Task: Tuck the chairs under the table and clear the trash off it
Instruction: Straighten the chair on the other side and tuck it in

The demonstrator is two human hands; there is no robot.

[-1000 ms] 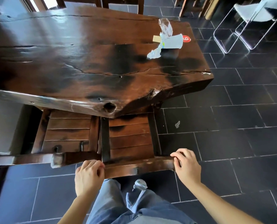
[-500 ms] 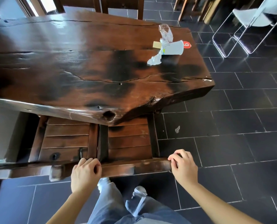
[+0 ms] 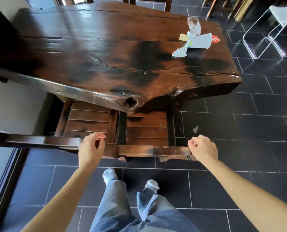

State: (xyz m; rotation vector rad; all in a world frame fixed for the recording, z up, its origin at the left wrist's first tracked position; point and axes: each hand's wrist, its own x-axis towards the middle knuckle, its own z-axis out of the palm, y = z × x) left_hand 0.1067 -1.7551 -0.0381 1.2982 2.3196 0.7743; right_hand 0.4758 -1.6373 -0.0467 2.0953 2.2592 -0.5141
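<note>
A dark wooden slab table (image 3: pixel 106 52) fills the upper view. Trash lies near its far right corner: a crumpled clear plastic wrap (image 3: pixel 194 25), a white paper cup (image 3: pixel 202 41) on its side, a small yellow card (image 3: pixel 183 37), a red sticker (image 3: pixel 215 39) and a torn silvery wrapper (image 3: pixel 179 53). Two wooden chairs sit side by side, their seats partly under the near edge: the left chair (image 3: pixel 87 119) and the right chair (image 3: pixel 146 131). My left hand (image 3: pixel 92 148) hovers, fingers apart, over the gap between their back rails. My right hand (image 3: pixel 204 148) is loosely curled at the right rail's end, holding nothing.
A small scrap (image 3: pixel 195 129) lies on the dark tiled floor right of the chairs. Clear-framed chairs (image 3: pixel 265 41) stand at the far right. More wooden chairs (image 3: pixel 149 1) stand behind the table. A white wall (image 3: pixel 13 101) and a glass door frame (image 3: pixel 3 181) close the left side.
Both hands have let go of the right chair's back rail and lifted off it. The chair sits a little further under the table, and my view has pulled back.
</note>
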